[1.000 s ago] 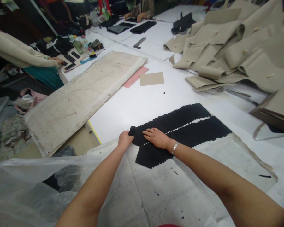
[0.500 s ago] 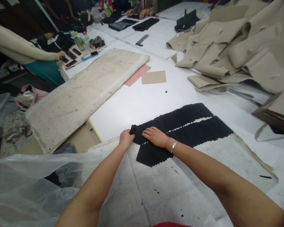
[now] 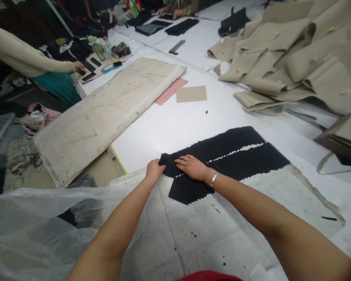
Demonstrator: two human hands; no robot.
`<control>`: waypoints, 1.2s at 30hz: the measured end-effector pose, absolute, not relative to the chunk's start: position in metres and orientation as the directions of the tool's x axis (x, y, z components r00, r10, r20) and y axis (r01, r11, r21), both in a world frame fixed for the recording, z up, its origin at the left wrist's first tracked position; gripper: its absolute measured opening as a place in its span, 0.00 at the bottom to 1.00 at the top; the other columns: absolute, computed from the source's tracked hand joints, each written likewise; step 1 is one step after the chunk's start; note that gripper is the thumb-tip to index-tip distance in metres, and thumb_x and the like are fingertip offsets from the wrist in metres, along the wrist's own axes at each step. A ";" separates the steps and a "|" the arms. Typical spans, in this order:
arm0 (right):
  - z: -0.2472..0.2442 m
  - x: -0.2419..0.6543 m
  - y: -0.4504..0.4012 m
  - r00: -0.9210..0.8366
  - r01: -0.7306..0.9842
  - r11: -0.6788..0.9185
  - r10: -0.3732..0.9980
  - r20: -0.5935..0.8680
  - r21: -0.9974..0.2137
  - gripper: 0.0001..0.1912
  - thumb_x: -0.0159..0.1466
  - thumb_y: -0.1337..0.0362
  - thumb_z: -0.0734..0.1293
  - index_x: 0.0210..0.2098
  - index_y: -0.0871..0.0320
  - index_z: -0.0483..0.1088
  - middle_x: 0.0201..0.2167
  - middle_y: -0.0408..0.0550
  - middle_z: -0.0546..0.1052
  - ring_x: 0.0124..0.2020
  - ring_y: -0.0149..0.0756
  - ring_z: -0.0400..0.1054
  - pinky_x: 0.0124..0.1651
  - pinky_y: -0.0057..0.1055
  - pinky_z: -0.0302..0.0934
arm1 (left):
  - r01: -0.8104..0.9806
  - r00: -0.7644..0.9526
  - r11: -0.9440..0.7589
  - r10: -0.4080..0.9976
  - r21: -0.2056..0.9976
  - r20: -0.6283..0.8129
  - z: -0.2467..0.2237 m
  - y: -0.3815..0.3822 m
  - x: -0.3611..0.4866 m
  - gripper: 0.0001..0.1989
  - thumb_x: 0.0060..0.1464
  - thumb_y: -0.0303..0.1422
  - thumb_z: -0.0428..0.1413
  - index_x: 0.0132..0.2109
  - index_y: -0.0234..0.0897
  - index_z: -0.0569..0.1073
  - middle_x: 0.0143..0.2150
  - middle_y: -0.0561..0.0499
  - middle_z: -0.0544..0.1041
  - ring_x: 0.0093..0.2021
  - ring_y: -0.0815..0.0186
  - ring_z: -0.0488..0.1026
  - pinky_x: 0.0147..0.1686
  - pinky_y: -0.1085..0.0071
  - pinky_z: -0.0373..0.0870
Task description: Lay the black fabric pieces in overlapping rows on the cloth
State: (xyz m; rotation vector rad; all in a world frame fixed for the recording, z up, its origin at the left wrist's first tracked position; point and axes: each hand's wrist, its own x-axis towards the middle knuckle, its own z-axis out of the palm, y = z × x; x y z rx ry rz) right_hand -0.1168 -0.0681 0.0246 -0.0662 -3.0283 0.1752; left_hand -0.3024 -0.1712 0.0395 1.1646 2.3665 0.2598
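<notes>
Two black fabric strips with zigzag edges lie side by side on a pale, stained cloth (image 3: 163, 234). My left hand (image 3: 154, 170) is closed on the near left end of the upper fabric strip (image 3: 222, 144), which is slightly lifted and curled there. Flat on the same strip, a little to the right, rests my right hand (image 3: 191, 167), its fingers stretched out. Below it, the lower fabric strip (image 3: 251, 160) has an angled left end and runs partly under my right wrist, which wears a silver bracelet (image 3: 214, 178).
A long padded board (image 3: 111, 117) lies at the left, with a pink sheet (image 3: 171, 91) and a beige rectangle (image 3: 191, 94) beside it. Beige pieces (image 3: 280, 58) are heaped at the right. Clear plastic sheeting (image 3: 41, 222) bunches near my left arm. Another person's sleeve (image 3: 32, 54) shows far left.
The view has shifted slightly. My left hand has drawn the strip's end a little to the left; my right hand stays flat on the fabric.
</notes>
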 end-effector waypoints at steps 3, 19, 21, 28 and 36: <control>0.023 -0.118 -0.068 -0.994 0.052 0.990 0.064 0.092 -0.133 0.16 0.63 0.69 0.55 0.48 0.58 0.67 0.54 0.51 0.67 0.51 0.42 0.58 0.48 0.39 0.50 | 0.686 -0.506 0.614 0.789 0.391 -0.349 0.039 -0.172 -0.304 0.09 0.44 0.33 0.56 0.35 0.35 0.75 0.33 0.47 0.77 0.35 0.63 0.72 0.33 0.73 0.63; 0.025 -0.118 -0.068 -0.994 0.053 0.987 0.066 0.085 -0.154 0.18 0.63 0.69 0.56 0.52 0.57 0.64 0.52 0.50 0.68 0.51 0.42 0.58 0.49 0.38 0.49 | 0.696 -0.485 0.603 0.795 0.390 -0.364 0.037 -0.174 -0.308 0.09 0.43 0.34 0.56 0.33 0.35 0.75 0.30 0.48 0.76 0.32 0.65 0.71 0.30 0.74 0.62; 0.024 -0.117 -0.068 -0.994 0.056 0.988 0.069 0.083 -0.147 0.18 0.63 0.69 0.56 0.52 0.57 0.64 0.53 0.49 0.68 0.51 0.42 0.58 0.49 0.38 0.49 | 0.697 -0.482 0.600 0.797 0.393 -0.364 0.037 -0.174 -0.308 0.09 0.43 0.34 0.56 0.33 0.35 0.75 0.30 0.48 0.76 0.32 0.65 0.71 0.30 0.74 0.62; 0.027 -0.118 -0.070 -0.994 0.036 0.992 0.048 0.095 -0.123 0.18 0.63 0.69 0.55 0.52 0.57 0.64 0.52 0.52 0.68 0.50 0.42 0.59 0.49 0.39 0.49 | 0.706 -0.495 0.613 0.785 0.353 -0.374 0.040 -0.175 -0.308 0.10 0.43 0.36 0.57 0.34 0.35 0.74 0.31 0.48 0.76 0.33 0.64 0.71 0.31 0.74 0.62; 0.027 -0.121 -0.069 -0.996 0.012 0.994 0.021 0.085 -0.107 0.18 0.63 0.69 0.55 0.51 0.58 0.65 0.54 0.52 0.67 0.52 0.44 0.57 0.49 0.40 0.50 | 0.699 -0.504 0.627 0.773 0.344 -0.386 0.041 -0.177 -0.313 0.11 0.43 0.36 0.57 0.35 0.35 0.74 0.31 0.49 0.76 0.32 0.65 0.71 0.31 0.74 0.62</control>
